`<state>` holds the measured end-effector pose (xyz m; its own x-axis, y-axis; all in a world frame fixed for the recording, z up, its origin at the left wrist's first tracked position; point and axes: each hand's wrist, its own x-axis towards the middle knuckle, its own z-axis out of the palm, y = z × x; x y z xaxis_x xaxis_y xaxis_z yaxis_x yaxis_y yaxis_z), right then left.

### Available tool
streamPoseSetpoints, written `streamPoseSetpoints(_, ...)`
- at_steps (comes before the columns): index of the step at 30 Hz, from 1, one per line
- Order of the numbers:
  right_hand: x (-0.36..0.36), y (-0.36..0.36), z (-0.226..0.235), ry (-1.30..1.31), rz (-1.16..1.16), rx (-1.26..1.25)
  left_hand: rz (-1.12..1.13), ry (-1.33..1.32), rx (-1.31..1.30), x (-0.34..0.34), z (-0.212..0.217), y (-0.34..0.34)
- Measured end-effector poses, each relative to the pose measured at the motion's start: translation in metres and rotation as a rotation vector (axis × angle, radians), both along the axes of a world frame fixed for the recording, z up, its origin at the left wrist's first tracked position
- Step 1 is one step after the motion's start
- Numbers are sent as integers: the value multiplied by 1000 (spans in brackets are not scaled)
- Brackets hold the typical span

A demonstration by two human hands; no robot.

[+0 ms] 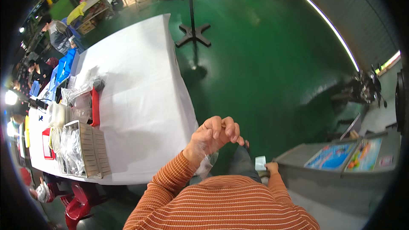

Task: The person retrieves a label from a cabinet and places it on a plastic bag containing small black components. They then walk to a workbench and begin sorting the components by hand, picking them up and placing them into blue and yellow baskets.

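Note:
My left hand (215, 134) is raised in front of my body beside the table's near right corner, its fingers curled. Crumpled clear plastic, which looks like a bag (206, 164), hangs from under the palm by the wrist; the grip on it is partly hidden. Low at my right side, my right hand (272, 168) pinches a small pale sheet (260, 163) by its edge. Beside that hand stands a grey cabinet or bin (294, 158) with colourful printed sheets (330, 156) on its top.
A table with a white cloth (140, 89) lies to my left. On it are a beige basket (94, 151) with clear bags, a red tray (95, 106) and blue bins (66, 66). A fan stand (193, 34), red stools (79, 204), a motorbike (362, 87) and other people (59, 34) are around.

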<state>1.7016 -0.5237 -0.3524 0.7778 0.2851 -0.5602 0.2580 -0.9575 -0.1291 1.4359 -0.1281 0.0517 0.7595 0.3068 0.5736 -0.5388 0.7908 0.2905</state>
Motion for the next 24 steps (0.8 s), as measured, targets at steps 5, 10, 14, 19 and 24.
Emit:
streamPoseSetpoints(5,237,70,8,-92,292,25,210,-88,-81,145,-8,47)
streamPoseSetpoints(10,390,300,159,-44,257,694,353,-33,-170,261,-17,103)
streamPoseSetpoints(14,434,491,287,135,265,968,340,10,-196,367,-30,176)
streamPoseSetpoints(19,525,653,317,28,417,1065,293,-6,-143,500,-38,321)
streamPoseSetpoints(24,673,723,268,-109,309,926,166,-61,-62,639,-19,493)
